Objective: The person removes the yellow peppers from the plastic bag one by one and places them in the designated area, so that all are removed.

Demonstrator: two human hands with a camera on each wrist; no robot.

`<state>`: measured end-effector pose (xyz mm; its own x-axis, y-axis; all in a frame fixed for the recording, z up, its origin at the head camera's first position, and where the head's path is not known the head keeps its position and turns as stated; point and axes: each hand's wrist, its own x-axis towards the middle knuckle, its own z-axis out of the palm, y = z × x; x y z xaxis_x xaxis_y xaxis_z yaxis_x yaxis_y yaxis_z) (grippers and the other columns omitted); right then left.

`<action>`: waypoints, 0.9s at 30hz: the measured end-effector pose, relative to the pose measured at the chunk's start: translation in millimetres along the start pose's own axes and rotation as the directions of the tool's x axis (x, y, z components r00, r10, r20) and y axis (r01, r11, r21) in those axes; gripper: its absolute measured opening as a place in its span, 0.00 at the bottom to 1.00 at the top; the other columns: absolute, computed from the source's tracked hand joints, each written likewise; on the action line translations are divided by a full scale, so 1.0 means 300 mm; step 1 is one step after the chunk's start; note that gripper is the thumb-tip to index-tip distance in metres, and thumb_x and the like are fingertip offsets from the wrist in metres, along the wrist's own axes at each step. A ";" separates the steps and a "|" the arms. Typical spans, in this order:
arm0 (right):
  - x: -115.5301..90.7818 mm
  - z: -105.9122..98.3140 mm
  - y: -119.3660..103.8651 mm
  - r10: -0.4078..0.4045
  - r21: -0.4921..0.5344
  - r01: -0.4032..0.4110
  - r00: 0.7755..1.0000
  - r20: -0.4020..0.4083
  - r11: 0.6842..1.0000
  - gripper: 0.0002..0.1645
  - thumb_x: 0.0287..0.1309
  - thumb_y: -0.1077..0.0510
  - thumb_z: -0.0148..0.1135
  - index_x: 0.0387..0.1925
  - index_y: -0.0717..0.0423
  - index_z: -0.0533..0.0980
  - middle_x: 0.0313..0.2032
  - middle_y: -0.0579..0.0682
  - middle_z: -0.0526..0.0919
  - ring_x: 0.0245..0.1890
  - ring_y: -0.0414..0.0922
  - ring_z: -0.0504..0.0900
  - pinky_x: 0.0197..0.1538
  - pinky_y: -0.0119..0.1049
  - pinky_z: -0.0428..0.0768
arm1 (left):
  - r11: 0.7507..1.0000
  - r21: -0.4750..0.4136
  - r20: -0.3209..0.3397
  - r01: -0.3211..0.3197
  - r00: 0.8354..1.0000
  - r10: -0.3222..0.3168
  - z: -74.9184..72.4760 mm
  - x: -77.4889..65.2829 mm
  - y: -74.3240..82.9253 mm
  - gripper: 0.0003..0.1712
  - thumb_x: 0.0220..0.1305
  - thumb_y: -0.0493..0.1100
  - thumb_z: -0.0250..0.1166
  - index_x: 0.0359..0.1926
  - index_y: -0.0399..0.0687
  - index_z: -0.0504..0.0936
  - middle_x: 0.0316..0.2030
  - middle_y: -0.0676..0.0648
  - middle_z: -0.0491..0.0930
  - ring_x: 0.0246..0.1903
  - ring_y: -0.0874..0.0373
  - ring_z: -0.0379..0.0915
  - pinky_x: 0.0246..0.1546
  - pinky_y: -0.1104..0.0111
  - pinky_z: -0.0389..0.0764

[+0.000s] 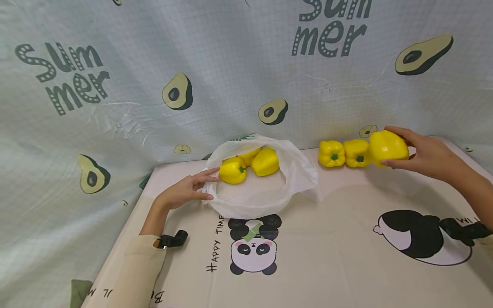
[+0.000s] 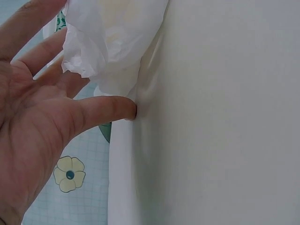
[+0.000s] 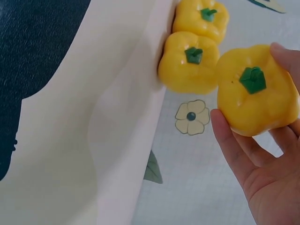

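My right hand (image 1: 433, 156) grips a yellow bell pepper (image 1: 388, 146) between thumb and fingers, held above the table at the right. In the right wrist view that pepper's green stem (image 3: 253, 79) faces the camera. A white plastic bag (image 1: 250, 209) lies with its mouth spread wide at the table's middle. Inside it are three yellow peppers, one at the left (image 1: 232, 172), one at the right (image 1: 265, 162) and one partly hidden behind (image 1: 249, 157). At the bag's left rim rests my left hand (image 1: 182, 191), its fingers extended along the plastic and its thumb apart from them.
Two more yellow peppers, a left one (image 1: 331, 154) and a right one (image 1: 356, 153), stand side by side at the table's back edge. Behind the table hangs a printed curtain (image 1: 231, 64). The tablecloth (image 1: 327, 256) bears panda drawings.
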<state>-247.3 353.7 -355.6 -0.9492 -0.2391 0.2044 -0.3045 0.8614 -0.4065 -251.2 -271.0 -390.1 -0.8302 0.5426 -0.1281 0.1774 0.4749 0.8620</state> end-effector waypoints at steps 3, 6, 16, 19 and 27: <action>0.002 0.000 0.010 0.009 0.000 -0.009 1.000 0.004 1.000 0.58 0.52 0.47 0.79 0.77 0.56 0.57 0.62 0.76 0.71 0.52 0.70 0.76 0.36 0.35 0.83 | 1.000 -0.006 0.000 -0.001 1.000 0.001 0.001 0.001 0.001 0.36 0.61 0.39 0.74 0.69 0.37 0.74 0.80 0.50 0.50 0.80 0.46 0.38 0.77 0.47 0.47; 0.004 0.000 0.018 0.018 0.001 -0.018 1.000 0.003 1.000 0.58 0.52 0.48 0.79 0.77 0.56 0.57 0.63 0.76 0.70 0.53 0.71 0.75 0.39 0.48 0.86 | 1.000 -0.002 -0.004 0.002 1.000 -0.002 0.001 0.003 0.000 0.36 0.61 0.39 0.75 0.68 0.38 0.74 0.80 0.51 0.50 0.80 0.47 0.39 0.77 0.48 0.47; -0.001 0.011 0.039 0.044 0.018 -0.045 0.999 0.007 0.999 0.57 0.55 0.48 0.77 0.76 0.58 0.56 0.63 0.78 0.68 0.57 0.74 0.70 0.50 0.71 0.77 | 1.000 0.005 -0.001 0.015 1.000 -0.015 0.002 0.002 -0.002 0.36 0.61 0.41 0.75 0.68 0.39 0.74 0.80 0.53 0.50 0.80 0.47 0.38 0.77 0.46 0.47; 0.001 0.015 0.050 0.050 0.019 -0.050 0.999 0.007 0.999 0.56 0.55 0.47 0.77 0.76 0.58 0.56 0.63 0.78 0.68 0.57 0.74 0.70 0.51 0.72 0.74 | 1.000 0.005 -0.001 0.016 1.000 -0.016 0.002 0.003 -0.005 0.36 0.60 0.42 0.75 0.68 0.40 0.75 0.80 0.53 0.50 0.80 0.48 0.38 0.77 0.47 0.47; 0.014 0.022 0.080 0.082 0.013 -0.082 0.997 0.017 0.997 0.58 0.55 0.46 0.76 0.77 0.58 0.54 0.63 0.79 0.67 0.58 0.75 0.68 0.53 0.75 0.68 | 1.000 0.014 -0.003 -0.007 1.000 0.007 0.003 0.003 -0.007 0.36 0.61 0.40 0.75 0.68 0.37 0.74 0.80 0.50 0.50 0.80 0.46 0.38 0.77 0.47 0.46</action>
<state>-259.0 370.6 -370.5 -0.9721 -0.1757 0.1552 -0.2268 0.8723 -0.4332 -251.9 -271.0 -392.4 -0.8304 0.5439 -0.1209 0.1903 0.4808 0.8559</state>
